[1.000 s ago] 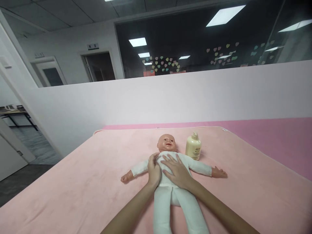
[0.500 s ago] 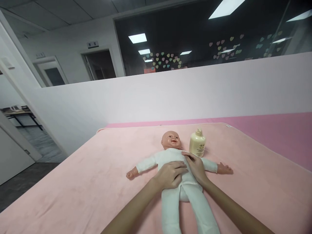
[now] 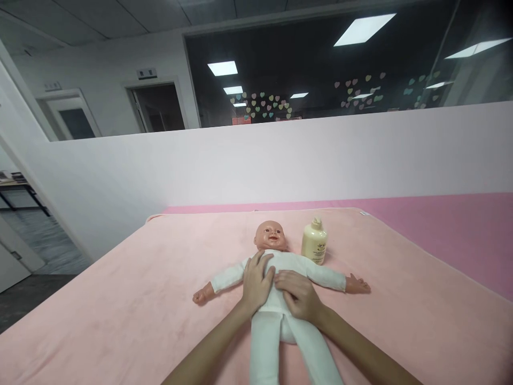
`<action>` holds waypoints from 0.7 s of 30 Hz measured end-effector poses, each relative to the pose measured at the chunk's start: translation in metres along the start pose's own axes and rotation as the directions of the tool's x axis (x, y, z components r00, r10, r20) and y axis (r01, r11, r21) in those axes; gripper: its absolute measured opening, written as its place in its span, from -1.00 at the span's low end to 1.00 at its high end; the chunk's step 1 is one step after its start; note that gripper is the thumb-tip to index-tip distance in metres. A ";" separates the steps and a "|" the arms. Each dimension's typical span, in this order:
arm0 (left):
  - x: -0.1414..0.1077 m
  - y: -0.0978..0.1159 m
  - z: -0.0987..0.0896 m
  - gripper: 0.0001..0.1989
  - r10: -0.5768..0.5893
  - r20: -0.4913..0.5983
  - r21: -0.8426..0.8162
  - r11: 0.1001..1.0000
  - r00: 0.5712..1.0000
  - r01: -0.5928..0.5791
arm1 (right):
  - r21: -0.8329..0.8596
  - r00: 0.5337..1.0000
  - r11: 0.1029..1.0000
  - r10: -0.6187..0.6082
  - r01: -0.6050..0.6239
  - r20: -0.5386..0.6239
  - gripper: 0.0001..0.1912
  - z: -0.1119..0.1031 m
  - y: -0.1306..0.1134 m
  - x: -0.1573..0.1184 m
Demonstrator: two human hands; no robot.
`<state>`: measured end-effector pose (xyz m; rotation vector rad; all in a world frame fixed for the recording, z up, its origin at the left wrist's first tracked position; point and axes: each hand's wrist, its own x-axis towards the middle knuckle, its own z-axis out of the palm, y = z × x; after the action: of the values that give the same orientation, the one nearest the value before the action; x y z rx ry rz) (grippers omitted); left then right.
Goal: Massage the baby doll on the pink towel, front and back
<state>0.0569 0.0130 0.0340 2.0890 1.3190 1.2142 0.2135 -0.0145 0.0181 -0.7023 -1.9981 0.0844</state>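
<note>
A baby doll (image 3: 280, 303) with a white cloth body lies on its back, head away from me and arms spread. On the left side of its chest rests my left hand (image 3: 256, 280), open, with the fingertips up near the shoulder. My right hand (image 3: 300, 294) lies lower, across the right side of the belly, its fingers stretched toward the middle. Both hands touch the cloth and hold nothing. Just beyond the doll's arm on the right stands a pale yellow pump bottle (image 3: 315, 243), upright and apart from my hands.
A pink blanket (image 3: 152, 283) covers the surface under the doll. Behind it runs a white low wall (image 3: 256, 166) with a dark window (image 3: 304, 64) above, dotted with heart stickers. At the left is a doorway with a floor (image 3: 60, 246) beyond.
My left hand has slid up from the belly to the chest. The right hand has come down from the chest to the belly. The whole view has shifted slightly.
</note>
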 end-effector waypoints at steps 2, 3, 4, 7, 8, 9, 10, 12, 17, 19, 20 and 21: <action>0.002 -0.008 0.001 -0.68 -0.060 -0.063 -0.094 0.994 0.996 0.054 | -0.009 0.974 0.998 -0.053 0.057 0.220 -0.56 -0.003 -0.005 0.007; 0.003 -0.012 0.002 -0.68 -0.087 -0.082 -0.135 0.988 0.993 0.076 | -0.022 0.953 0.999 -0.036 0.044 0.301 -0.51 -0.004 -0.007 0.010; 0.004 -0.014 0.003 -0.69 -0.112 -0.093 -0.167 0.981 0.989 0.095 | -0.040 0.935 0.999 -0.001 0.017 0.356 -0.47 -0.005 -0.008 0.014; 0.004 -0.018 0.005 -0.69 -0.160 -0.103 -0.209 0.968 0.982 0.136 | -0.120 0.904 0.989 0.129 -0.087 0.408 -0.50 -0.006 -0.012 0.021; 0.004 -0.018 0.005 -0.70 -0.165 -0.102 -0.211 0.967 0.981 0.141 | -0.154 0.898 0.981 0.175 -0.122 0.404 -0.51 -0.006 -0.012 0.022; 0.004 -0.018 0.005 -0.70 -0.166 -0.103 -0.211 0.967 0.981 0.142 | -0.190 0.892 0.970 0.219 -0.154 0.396 -0.51 -0.005 -0.013 0.022; 0.004 -0.018 0.005 -0.69 -0.164 -0.105 -0.210 0.968 0.981 0.139 | -0.228 0.885 0.956 0.261 -0.183 0.386 -0.50 -0.003 -0.012 0.022; 0.003 -0.017 0.005 -0.70 -0.151 -0.112 -0.207 0.970 0.982 0.126 | -0.300 0.873 0.924 0.337 -0.236 0.352 -0.48 0.000 -0.011 0.019; 0.003 -0.013 0.004 -0.70 -0.144 -0.144 -0.160 0.980 0.979 0.120 | -0.433 0.814 0.763 0.571 -0.479 0.105 -0.43 0.011 0.002 0.008; 0.000 -0.009 0.002 -0.66 -0.116 -0.172 -0.136 0.986 0.978 0.093 | -0.418 0.757 0.684 0.653 -0.598 -0.014 -0.32 0.016 0.010 0.002; -0.001 -0.006 0.000 -0.65 -0.070 -0.173 -0.124 0.991 0.982 0.048 | -0.390 0.735 0.664 0.676 -0.638 -0.053 -0.27 0.018 0.015 0.000; -0.004 -0.002 -0.003 -0.67 0.005 -0.148 -0.108 0.994 0.989 -0.021 | -0.350 0.724 0.661 0.686 -0.664 -0.077 -0.26 0.019 0.020 -0.003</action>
<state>0.0526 0.0104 0.0324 1.9668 1.2721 1.4367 0.2074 0.0049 -0.0007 -1.6916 -1.7133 0.1911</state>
